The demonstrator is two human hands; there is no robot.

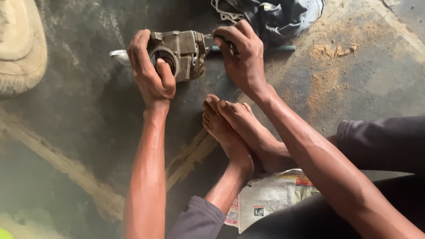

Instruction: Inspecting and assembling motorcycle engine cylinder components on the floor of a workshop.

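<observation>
A grimy grey metal engine cylinder [183, 51] with a round bore stands on the dark floor at the top centre. My left hand [150, 71] grips its left side, thumb beside the bore. My right hand [241, 55] is closed around a dark-handled tool [228, 42] whose tip meets the cylinder's right side. A teal shaft [281, 48] sticks out to the right behind that hand. My crossed bare feet [234, 128] rest just below the cylinder.
A crumpled dark cloth [279, 15] and a thin metal gasket [226, 13] lie at the top. A tan worn tyre-like object [20, 48] sits at the upper left. Sawdust patches [332, 53] cover the floor on the right. Newspaper [265, 197] lies under my legs.
</observation>
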